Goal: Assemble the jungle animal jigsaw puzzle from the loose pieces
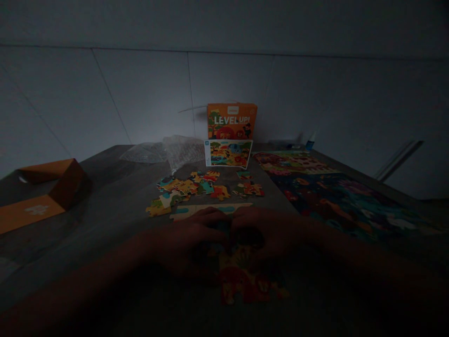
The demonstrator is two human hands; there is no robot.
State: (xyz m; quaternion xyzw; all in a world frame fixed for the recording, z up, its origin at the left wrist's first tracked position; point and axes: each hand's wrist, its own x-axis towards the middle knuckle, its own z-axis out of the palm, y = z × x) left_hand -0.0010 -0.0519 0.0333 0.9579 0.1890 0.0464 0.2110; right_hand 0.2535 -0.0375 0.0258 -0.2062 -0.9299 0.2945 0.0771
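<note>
Both hands meet over a partly joined jigsaw puzzle (242, 283) on the table before me, in deep shadow. My left hand (196, 236) reaches in with its fingers bent and closed on a dark jigsaw piece (219, 229). Facing it, my right hand (268, 231) curls its fingers down on the same part of the puzzle. The hands cover much of the join, so exact finger contact is hard to see. Just beyond them lies a pale joined strip of pieces (213, 209). Red and yellow animal pictures show on the part nearest me.
Loose jigsaw pieces (182, 187) lie past the strip. A picture card (229, 154) leans on an orange puzzle box (231, 121) near the wall. Bubble wrap (182, 150) sits beside it. An orange box sleeve (59, 187) stands left; a larger colourful puzzle (326, 199) covers the right.
</note>
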